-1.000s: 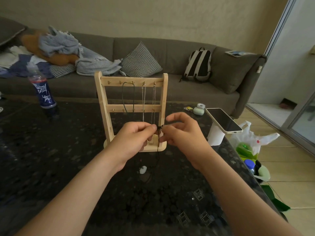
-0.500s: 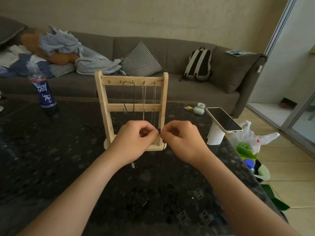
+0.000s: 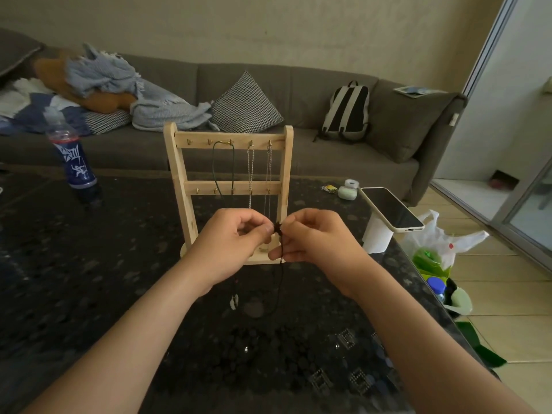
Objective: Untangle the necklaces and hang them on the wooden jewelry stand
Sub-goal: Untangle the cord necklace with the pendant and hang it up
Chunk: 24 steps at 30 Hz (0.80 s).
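Left hand (image 3: 230,246), right hand (image 3: 316,243) grip pinching dark cord necklace (image 3: 282,279); white pendant (image 3: 234,301) dangling

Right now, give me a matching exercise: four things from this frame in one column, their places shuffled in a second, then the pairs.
1. dark cord necklace
2. green cord necklace
3. phone
4. blue bottle

A. standing on the table, far left
B. pinched between left hand and right hand
C. resting on a white roll
D. hanging from the top bar of the wooden stand

Pairs: 1-B, 2-D, 3-C, 4-A
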Motion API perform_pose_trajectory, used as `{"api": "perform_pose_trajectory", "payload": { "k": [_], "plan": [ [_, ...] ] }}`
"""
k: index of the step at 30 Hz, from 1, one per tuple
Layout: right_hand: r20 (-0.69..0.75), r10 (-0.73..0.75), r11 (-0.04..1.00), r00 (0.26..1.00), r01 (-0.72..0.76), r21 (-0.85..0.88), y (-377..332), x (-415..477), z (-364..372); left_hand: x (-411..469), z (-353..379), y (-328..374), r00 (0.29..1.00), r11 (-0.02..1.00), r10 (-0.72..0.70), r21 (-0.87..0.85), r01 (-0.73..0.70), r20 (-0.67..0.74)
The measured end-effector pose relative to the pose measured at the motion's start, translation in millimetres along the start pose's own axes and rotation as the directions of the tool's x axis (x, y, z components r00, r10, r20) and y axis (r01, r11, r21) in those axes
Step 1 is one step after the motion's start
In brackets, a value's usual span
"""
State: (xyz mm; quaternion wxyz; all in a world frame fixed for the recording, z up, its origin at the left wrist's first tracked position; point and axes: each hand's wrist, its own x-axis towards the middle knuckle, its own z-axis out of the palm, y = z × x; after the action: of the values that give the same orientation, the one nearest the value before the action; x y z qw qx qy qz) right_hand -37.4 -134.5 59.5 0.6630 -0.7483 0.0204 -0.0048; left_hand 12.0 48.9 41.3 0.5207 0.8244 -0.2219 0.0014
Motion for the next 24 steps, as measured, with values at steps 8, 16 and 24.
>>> {"api": "perform_pose_trajectory", "payload": {
  "k": [8,16,24],
  "plan": [
    [-0.078,-0.37,0.779,0.926,0.263,-0.57,9,1,-2,0,-1,3,0.999,0.999,-0.042,-0.008,0.042,0.015],
    [-0.067,-0.369,0.744,0.927,0.251,-0.619,11,4,-2,-2,-2,5,0.998,0.997,-0.051,-0.062,0.053,0.029],
    [-0.055,-0.277,0.851,0.959,0.218,-0.478,9,3,-4,-4,-4,10,0.999,0.996,0.001,-0.088,0.002,0.037]
  ]
}}
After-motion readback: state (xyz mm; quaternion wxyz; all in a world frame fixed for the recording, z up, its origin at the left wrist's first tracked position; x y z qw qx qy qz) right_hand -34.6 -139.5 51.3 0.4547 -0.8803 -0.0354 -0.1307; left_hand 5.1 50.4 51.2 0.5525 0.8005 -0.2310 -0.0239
